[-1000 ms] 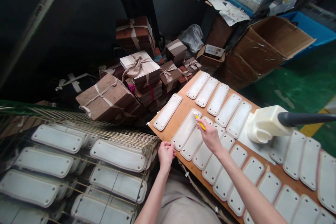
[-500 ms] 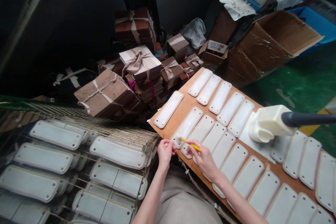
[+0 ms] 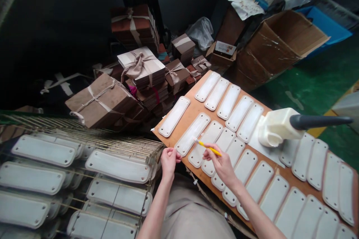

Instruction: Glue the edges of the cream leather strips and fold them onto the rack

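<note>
My right hand (image 3: 218,158) holds a thin brush (image 3: 206,146) with a yellow handle. Its pale tip is at the surface of a white, round-cornered panel (image 3: 192,134) with dark holes near its ends. At that panel's near end, the fingers of my left hand (image 3: 169,160) are pinched on its edge. Wet-looking streaks run along the panel. Many similar white panels (image 3: 214,134) lie in rows on an orange-brown board (image 3: 165,142). A cream plastic bottle (image 3: 280,125) with a dark handle or nozzle stands on the board among them.
To the left, a wire rack (image 3: 123,140) holds layers of similar panels. Tied bundles (image 3: 97,97) of flat brown pieces are piled beyond it. A large cardboard box (image 3: 275,48) and a blue bin (image 3: 331,30) stand at the far right on a green floor.
The brush has moved from the panel's near end up towards its middle, along its right side. My left hand stays at the near edge. The whole view has shifted slightly.
</note>
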Available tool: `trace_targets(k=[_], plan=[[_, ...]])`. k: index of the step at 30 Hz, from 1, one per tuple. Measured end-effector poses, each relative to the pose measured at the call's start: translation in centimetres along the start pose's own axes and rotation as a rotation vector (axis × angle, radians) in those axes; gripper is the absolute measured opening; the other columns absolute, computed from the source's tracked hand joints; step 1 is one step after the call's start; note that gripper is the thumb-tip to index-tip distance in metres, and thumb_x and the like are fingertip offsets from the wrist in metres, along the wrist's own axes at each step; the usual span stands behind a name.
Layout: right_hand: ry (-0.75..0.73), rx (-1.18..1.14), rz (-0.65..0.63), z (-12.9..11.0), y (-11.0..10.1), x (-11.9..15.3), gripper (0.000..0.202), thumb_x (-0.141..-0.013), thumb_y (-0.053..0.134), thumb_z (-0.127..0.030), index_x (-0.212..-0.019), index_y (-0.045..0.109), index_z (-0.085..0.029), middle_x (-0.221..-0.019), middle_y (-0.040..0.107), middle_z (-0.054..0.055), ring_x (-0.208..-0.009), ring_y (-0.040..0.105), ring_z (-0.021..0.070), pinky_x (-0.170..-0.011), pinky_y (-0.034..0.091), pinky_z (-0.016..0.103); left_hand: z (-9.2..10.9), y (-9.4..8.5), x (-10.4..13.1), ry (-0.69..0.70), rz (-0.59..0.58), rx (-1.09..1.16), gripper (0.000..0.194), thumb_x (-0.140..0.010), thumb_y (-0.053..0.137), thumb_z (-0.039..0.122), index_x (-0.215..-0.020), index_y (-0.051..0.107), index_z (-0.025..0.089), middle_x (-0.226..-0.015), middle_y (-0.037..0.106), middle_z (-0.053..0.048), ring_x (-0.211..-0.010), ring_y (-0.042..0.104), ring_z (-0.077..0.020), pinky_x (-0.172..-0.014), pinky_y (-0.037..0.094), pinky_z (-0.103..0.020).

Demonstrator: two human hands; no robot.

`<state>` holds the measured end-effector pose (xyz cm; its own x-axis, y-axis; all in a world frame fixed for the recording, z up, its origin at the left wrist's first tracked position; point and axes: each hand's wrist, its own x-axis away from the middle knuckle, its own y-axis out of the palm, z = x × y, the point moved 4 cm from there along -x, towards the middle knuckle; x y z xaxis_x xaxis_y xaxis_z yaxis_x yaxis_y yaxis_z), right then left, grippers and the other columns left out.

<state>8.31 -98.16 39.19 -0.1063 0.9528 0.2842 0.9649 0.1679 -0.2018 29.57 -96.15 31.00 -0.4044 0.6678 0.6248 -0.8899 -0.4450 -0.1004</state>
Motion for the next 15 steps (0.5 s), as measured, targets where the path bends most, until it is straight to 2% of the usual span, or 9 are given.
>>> trace_targets(k=[4,7,10,13,15], plan=[[-0.136,0.286,0.215,0.1,-5.8,-2.0,0.034,-0.096,0.045,-0.047,-0.116,0.059,-0.022,-0.086,0.068,0.005,-0.076,0.068,0.0193,-0.072,0.055,0.033,-0.5,-0.6,1.2,0.045,0.055,-0.085,0.04,-0.072,0.065,0.049,-0.09,0.047,0.018,-0.053,0.059,0.005,-0.039,0.055,-0.0116,-0.033,0.04,-0.018],[-0.192,0.451,0.267,0.9,-7.9,-2.7,0.035,-0.098,0.042,-0.045,-0.117,0.058,-0.022,-0.084,0.069,0.005,-0.075,0.068,0.0198,-0.072,0.054,0.033,-1.7,0.0,3.1,0.04,-0.033,-0.203,0.036,-0.074,0.063,0.048,-0.088,0.049,0.019,-0.051,0.058,0.005,-0.036,0.053,-0.0108,-0.03,0.036,-0.017],[-0.234,0.575,0.224,1.8,-7.5,-2.5,0.034,-0.099,0.039,-0.043,-0.116,0.059,-0.022,-0.096,0.07,0.008,-0.077,0.069,0.0196,-0.074,0.053,0.033,-3.1,1.6,4.4,-0.035,-0.153,-0.276,0.029,-0.075,0.061,0.044,-0.082,0.051,0.018,-0.052,0.06,0.003,-0.037,0.056,-0.0121,-0.031,0.038,-0.018],[-0.236,0.59,0.142,2.2,-5.5,-1.0,0.033,-0.1,0.036,-0.039,-0.118,0.058,-0.021,-0.109,0.069,0.009,-0.085,0.069,0.0202,-0.077,0.053,0.032,-3.6,2.7,4.6,-0.069,-0.147,-0.338,0.023,-0.074,0.062,0.039,-0.077,0.051,0.019,-0.049,0.057,0.004,-0.04,0.06,-0.0144,-0.032,0.041,-0.019],[-0.215,0.553,0.079,2.1,-3.7,0.7,0.032,-0.1,0.036,-0.036,-0.118,0.057,-0.021,-0.109,0.069,0.009,-0.09,0.069,0.0206,-0.079,0.053,0.032,-3.6,3.0,4.3,-0.079,-0.135,-0.357,0.022,-0.074,0.062,0.037,-0.075,0.051,0.019,-0.048,0.057,0.004,-0.04,0.06,-0.0147,-0.033,0.042,-0.019]])
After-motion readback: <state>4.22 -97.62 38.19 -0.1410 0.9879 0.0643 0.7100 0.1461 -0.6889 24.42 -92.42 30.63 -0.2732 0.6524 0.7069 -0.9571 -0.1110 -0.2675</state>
